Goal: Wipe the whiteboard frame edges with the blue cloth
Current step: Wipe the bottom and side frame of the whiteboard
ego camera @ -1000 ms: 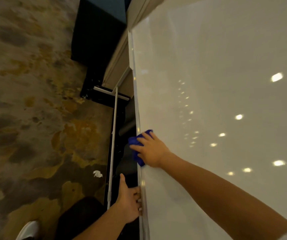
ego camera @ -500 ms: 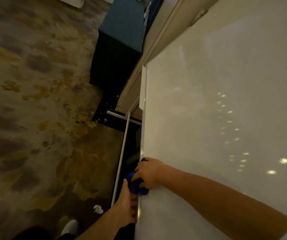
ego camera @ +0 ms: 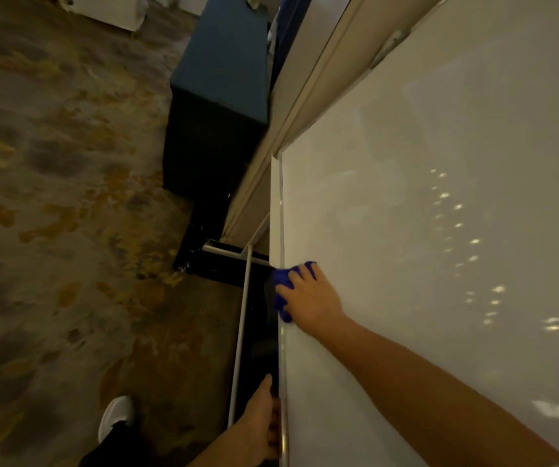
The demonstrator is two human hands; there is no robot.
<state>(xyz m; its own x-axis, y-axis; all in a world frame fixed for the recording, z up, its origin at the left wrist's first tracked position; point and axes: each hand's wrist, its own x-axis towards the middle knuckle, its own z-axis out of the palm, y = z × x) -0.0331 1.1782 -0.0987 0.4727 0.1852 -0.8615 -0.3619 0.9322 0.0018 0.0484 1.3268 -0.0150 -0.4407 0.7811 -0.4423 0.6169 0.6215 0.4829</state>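
A large white whiteboard [ego camera: 423, 230] fills the right side, with a thin silvery frame edge [ego camera: 281, 214] running down its left side. My right hand [ego camera: 311, 301] presses a bunched blue cloth [ego camera: 281, 281] against that frame edge, about halfway down it. The cloth wraps around the edge and most of it is hidden under my fingers. My left hand [ego camera: 261, 426] grips the same frame edge lower down, near the bottom of the view, with its fingers curled behind the board.
A white stand pole [ego camera: 241, 332] and crossbar [ego camera: 227, 251] sit just left of the board. A dark blue-topped cabinet [ego camera: 217, 106] stands beyond, against the wall. Patterned carpet [ego camera: 69, 230] covers the floor at left, and my white shoe [ego camera: 116, 416] is below.
My right hand with the cloth slid down the frame edge toward my left hand, then back up and away from it. My left hand kept its grip low on the edge.
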